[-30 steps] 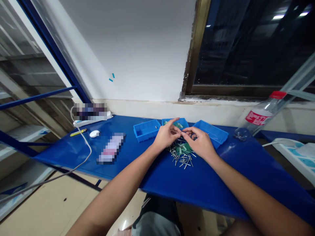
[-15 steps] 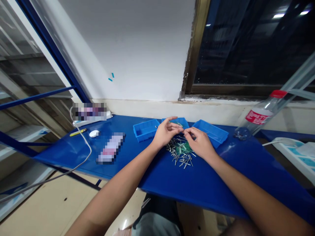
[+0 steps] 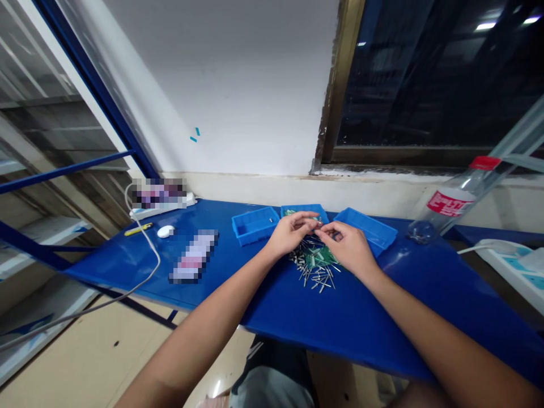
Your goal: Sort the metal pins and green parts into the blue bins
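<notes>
My left hand [image 3: 293,233] and my right hand [image 3: 343,242] meet fingertip to fingertip above a pile of small metal pins [image 3: 318,279] mixed with green pieces [image 3: 318,258]. Both hands are closed in a pinch. A tiny shiny part shows between the fingertips, too small to name. Just behind the hands stand three blue trays: the left tray [image 3: 255,233] with a small metal bit in it, the middle tray [image 3: 304,208] with pale green pieces, and the right tray [image 3: 382,235], partly covered by my right hand.
On the blue table [image 3: 272,306], a clear plastic bottle [image 3: 450,204] with a red cap stands at right. To the left lie a blurred-out flat object [image 3: 195,258], a white round item [image 3: 165,231], a yellow cutter [image 3: 138,229] and a cable [image 3: 155,249]. A white power strip [image 3: 170,207] sits behind.
My left hand's raised fingers have lowered and curled toward the right fingertips. Both hands stay over the pile; the whole view has shifted slightly.
</notes>
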`<state>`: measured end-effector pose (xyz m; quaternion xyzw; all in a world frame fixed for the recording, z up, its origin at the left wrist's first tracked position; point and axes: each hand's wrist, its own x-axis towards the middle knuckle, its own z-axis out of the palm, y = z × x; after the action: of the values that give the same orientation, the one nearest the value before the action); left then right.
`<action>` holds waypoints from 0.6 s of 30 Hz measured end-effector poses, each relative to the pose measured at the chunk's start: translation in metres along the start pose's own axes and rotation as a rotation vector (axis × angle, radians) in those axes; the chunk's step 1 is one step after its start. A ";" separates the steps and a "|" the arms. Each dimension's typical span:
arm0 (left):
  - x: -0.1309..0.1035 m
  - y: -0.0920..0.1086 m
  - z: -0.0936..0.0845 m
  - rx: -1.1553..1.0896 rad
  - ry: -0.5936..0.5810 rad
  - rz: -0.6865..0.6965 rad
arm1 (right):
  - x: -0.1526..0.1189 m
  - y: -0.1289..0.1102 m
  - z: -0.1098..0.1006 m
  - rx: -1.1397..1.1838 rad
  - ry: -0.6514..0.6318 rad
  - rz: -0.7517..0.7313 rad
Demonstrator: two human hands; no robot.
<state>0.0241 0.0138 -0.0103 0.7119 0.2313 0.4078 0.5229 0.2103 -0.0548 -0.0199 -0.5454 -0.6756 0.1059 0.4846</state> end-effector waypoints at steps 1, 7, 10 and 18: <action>-0.001 0.000 0.000 0.081 -0.007 0.017 | 0.000 0.000 0.000 0.003 0.005 0.003; -0.005 -0.001 -0.003 0.748 -0.217 0.190 | 0.001 0.005 0.001 0.132 0.053 0.096; -0.006 -0.002 -0.004 0.844 -0.314 0.254 | 0.003 0.004 0.002 0.326 0.094 0.191; -0.005 -0.007 -0.007 0.894 -0.348 0.258 | 0.006 -0.007 -0.004 0.841 0.206 0.472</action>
<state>0.0166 0.0165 -0.0179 0.9469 0.2026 0.2051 0.1427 0.2094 -0.0537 -0.0098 -0.4484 -0.3807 0.4219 0.6900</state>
